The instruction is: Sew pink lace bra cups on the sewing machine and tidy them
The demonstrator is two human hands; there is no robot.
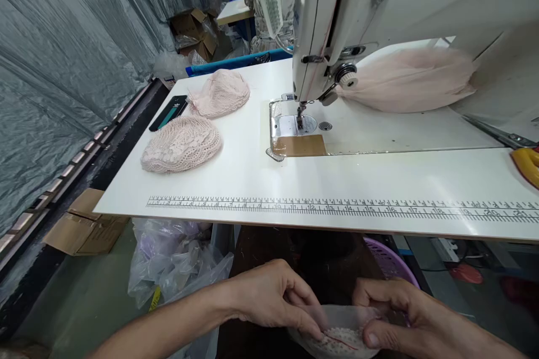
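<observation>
Below the table's front edge, over my lap, both hands hold a pale sheer fabric piece with lace point(343, 342); a thin red line runs across it. My left hand point(282, 297) pinches its left side between thumb and fingers. On the right edge, my right hand point(396, 314) grips it with the thumb on top and the fingers curled behind. The bottom of the fabric is cut off by the frame. Up on the table stands a white sewing machine point(320, 28), its needle and presser foot point(300, 116) above the metal plate, with no fabric beneath the foot.
Two pink lace pieces point(181, 145) point(221, 92) lie on the table's left, beside a dark flat case point(168, 113). Pink sheer fabric point(412, 78) rests behind the machine head. Yellow-handled scissors point(524, 162) lie right. Below are plastic bags point(172, 258) and a purple basket point(391, 261).
</observation>
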